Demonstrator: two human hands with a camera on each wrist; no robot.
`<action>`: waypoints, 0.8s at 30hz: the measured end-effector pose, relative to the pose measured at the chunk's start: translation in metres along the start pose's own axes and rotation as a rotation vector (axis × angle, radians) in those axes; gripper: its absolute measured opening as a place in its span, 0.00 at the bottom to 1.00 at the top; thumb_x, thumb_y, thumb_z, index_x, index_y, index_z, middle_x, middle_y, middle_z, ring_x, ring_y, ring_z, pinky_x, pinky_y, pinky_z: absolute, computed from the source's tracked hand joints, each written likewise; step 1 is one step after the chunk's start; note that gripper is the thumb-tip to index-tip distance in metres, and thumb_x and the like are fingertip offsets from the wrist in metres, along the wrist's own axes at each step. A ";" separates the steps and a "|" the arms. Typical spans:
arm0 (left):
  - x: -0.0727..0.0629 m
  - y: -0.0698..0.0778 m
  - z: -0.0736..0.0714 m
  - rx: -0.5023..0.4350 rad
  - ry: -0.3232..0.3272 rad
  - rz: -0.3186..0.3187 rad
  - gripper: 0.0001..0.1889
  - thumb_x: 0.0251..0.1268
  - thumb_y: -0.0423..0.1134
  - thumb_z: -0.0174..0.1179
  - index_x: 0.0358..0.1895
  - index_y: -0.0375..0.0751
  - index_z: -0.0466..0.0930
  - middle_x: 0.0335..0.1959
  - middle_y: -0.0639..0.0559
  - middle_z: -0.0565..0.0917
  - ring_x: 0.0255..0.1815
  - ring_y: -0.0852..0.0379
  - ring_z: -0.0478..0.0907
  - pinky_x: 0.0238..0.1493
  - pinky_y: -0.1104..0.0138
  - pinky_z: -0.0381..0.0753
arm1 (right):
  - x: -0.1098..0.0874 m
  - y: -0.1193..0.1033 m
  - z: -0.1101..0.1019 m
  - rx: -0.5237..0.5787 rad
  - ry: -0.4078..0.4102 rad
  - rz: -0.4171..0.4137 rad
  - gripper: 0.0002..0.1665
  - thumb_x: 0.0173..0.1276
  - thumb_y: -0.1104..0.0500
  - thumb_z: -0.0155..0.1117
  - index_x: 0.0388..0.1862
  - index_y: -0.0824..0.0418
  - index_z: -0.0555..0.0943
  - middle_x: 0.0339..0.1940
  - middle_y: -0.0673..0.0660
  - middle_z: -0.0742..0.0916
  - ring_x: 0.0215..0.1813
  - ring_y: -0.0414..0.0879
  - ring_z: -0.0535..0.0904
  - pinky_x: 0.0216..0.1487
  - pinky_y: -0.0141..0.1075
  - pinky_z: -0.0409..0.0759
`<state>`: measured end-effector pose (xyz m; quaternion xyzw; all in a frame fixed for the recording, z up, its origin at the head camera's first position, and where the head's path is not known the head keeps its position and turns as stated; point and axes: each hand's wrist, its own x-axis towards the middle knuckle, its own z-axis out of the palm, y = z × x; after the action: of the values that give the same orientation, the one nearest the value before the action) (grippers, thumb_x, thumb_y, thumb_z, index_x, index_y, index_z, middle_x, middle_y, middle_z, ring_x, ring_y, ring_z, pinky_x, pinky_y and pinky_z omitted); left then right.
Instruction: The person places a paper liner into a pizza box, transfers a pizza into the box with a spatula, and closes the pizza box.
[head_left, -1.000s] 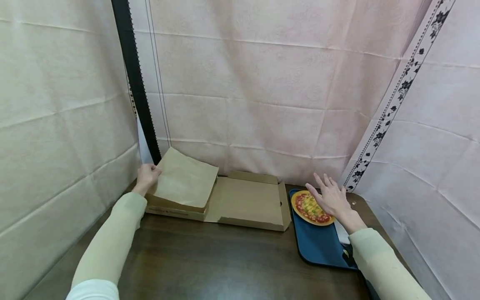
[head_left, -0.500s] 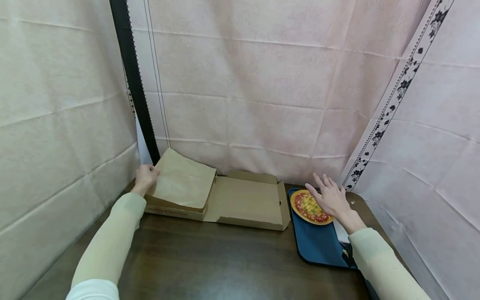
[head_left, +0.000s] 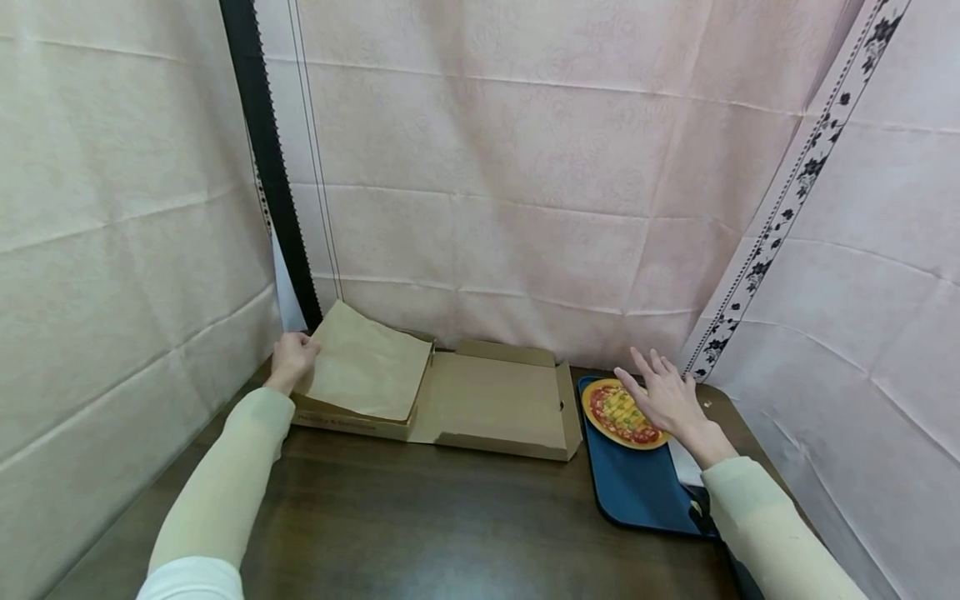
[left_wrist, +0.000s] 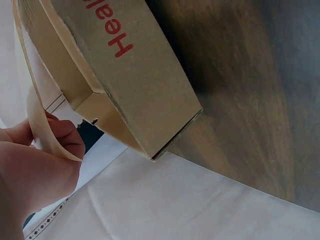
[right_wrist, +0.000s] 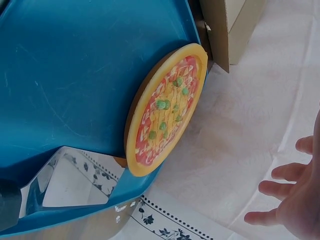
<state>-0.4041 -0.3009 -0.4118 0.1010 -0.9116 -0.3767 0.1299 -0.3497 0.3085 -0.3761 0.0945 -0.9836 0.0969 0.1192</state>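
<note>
Box (head_left: 487,396) is open, left hand (head_left: 291,361) pinches the paper (head_left: 371,358) over it, guessing that's only half laid; right hand (head_left: 663,396) is spread, holding nothing, pizza (head_left: 606,408) untouched on the tray (head_left: 633,492), not boxed yet

Between the left fingers (left_wrist: 66,131), a matt tan square paper sheet (head_left: 367,362) — beside them, a matt brown cardboard box (left_wrist: 135,80). Near the right fingers (right_wrist: 276,189), a scratched blue rectangular plastic tray (right_wrist: 65,75) — and a mirror-glossy metal spatula (right_wrist: 82,180).

Pizza (right_wrist: 166,111) on blue tray (right_wrist: 65,75) beside shiny spatula (right_wrist: 75,186), spread-fingered right grip (right_wrist: 298,206) apart.
</note>
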 end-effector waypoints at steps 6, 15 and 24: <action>-0.002 0.001 0.001 0.003 0.008 -0.017 0.13 0.69 0.36 0.45 0.30 0.32 0.76 0.35 0.38 0.80 0.34 0.46 0.75 0.37 0.59 0.74 | 0.001 0.000 -0.002 -0.018 0.010 -0.011 0.43 0.75 0.31 0.32 0.78 0.56 0.53 0.75 0.75 0.58 0.74 0.74 0.52 0.62 0.77 0.47; -0.004 0.004 0.002 0.008 -0.016 -0.057 0.16 0.72 0.38 0.45 0.45 0.28 0.78 0.49 0.30 0.79 0.47 0.38 0.77 0.47 0.50 0.76 | 0.002 -0.001 -0.002 -0.009 -0.007 -0.007 0.44 0.75 0.31 0.32 0.79 0.56 0.52 0.75 0.75 0.57 0.74 0.74 0.51 0.62 0.78 0.45; -0.004 0.002 0.005 0.000 -0.024 -0.072 0.13 0.72 0.38 0.46 0.33 0.33 0.75 0.35 0.38 0.77 0.36 0.45 0.73 0.38 0.57 0.73 | 0.001 -0.003 -0.002 0.006 -0.015 -0.001 0.44 0.75 0.31 0.33 0.79 0.56 0.52 0.75 0.75 0.57 0.74 0.74 0.51 0.62 0.78 0.45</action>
<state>-0.4025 -0.2951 -0.4144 0.1290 -0.9089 -0.3824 0.1052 -0.3492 0.3056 -0.3730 0.0963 -0.9841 0.0992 0.1114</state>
